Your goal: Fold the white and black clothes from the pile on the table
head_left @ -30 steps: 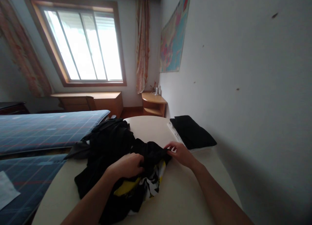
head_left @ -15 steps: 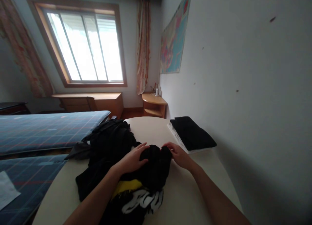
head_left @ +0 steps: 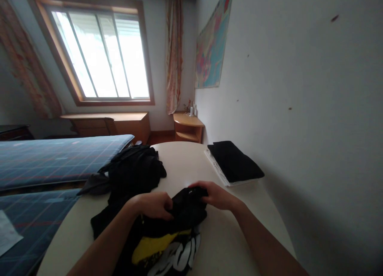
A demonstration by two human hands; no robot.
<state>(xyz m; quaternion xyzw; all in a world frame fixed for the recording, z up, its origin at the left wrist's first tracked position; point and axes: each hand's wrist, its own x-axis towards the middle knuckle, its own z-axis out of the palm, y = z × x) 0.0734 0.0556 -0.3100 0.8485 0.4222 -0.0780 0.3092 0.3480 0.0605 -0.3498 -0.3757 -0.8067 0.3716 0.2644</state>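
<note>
A black garment [head_left: 188, 212] with a yellow patch and large white lettering lies bunched near me on the round cream table [head_left: 185, 152]. My left hand [head_left: 155, 205] is closed on the garment's left side, its fingers curled into the cloth. On the right, my right hand [head_left: 213, 194] grips the upper edge of the same garment between thumb and fingers. Part of the cloth is hidden beneath my left forearm. Just beyond my left hand sits a heap of dark clothes [head_left: 136, 168].
Folded black cloth [head_left: 235, 162] rests on a white folded piece [head_left: 217, 168] at the table's right, close to the wall. Beds with blue plaid mattresses [head_left: 66, 158] stand to the left. Farther back are a wooden desk [head_left: 131, 126] and a small corner shelf [head_left: 188, 122].
The garment's top edge has come toward me, away from the dark heap, and more yellow and white print shows. My left hand has moved left and down, its fingers now curled in.
</note>
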